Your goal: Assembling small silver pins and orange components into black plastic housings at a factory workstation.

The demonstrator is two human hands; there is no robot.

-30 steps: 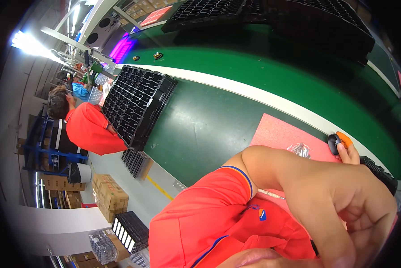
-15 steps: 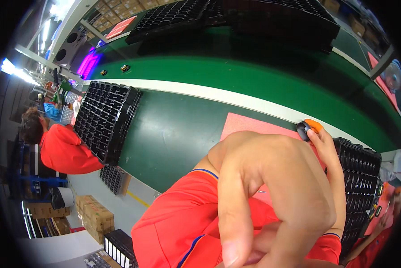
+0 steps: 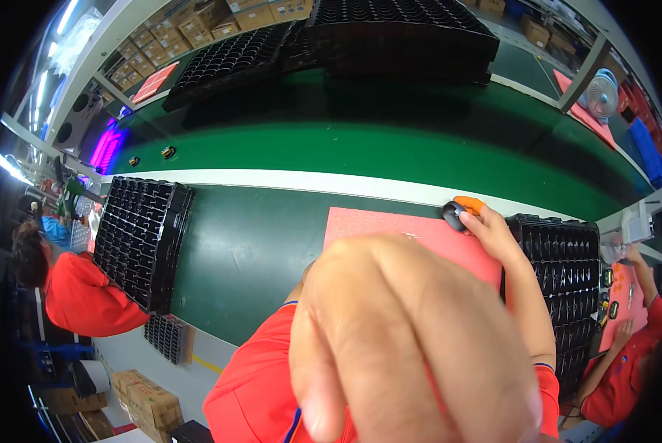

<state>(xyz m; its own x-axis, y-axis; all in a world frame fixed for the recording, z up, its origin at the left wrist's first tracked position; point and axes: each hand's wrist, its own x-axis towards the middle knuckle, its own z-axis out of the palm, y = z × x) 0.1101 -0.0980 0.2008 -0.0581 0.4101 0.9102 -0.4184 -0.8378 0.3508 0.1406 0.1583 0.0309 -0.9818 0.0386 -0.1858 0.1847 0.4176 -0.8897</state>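
My left hand (image 3: pixel 397 332) is raised very close to the view, its bent fingers filling the lower middle. Its fingers curl downward, and most fingertips are hidden or cut off, so anything between them cannot be made out. Farther off, my right hand (image 3: pixel 486 229) holds a small glossy black rounded piece (image 3: pixel 453 215) between thumb and fingers. An orange finger cover (image 3: pixel 470 204) sits on one of its fingers. Both are above the far right part of a pink mat (image 3: pixel 353 230) on the green table (image 3: pixel 235 244). A thin pale item (image 3: pixel 411 235) lies on the mat.
Stacked black compartment trays stand left (image 3: pixel 143 236) and right (image 3: pixel 556 255) of the mat. Beyond a white rail (image 3: pixel 272 179) runs a green belt (image 3: pixel 272 140) with two small parts; more black trays (image 3: pixel 405 44) stand behind. Co-workers in red sit left (image 3: pixel 87 295) and right (image 3: pixel 626 369).
My view has shifted, so the surroundings appear further left and lower. My left hand has turned, with its knuckles now filling more of the picture. My right hand still holds the black piece.
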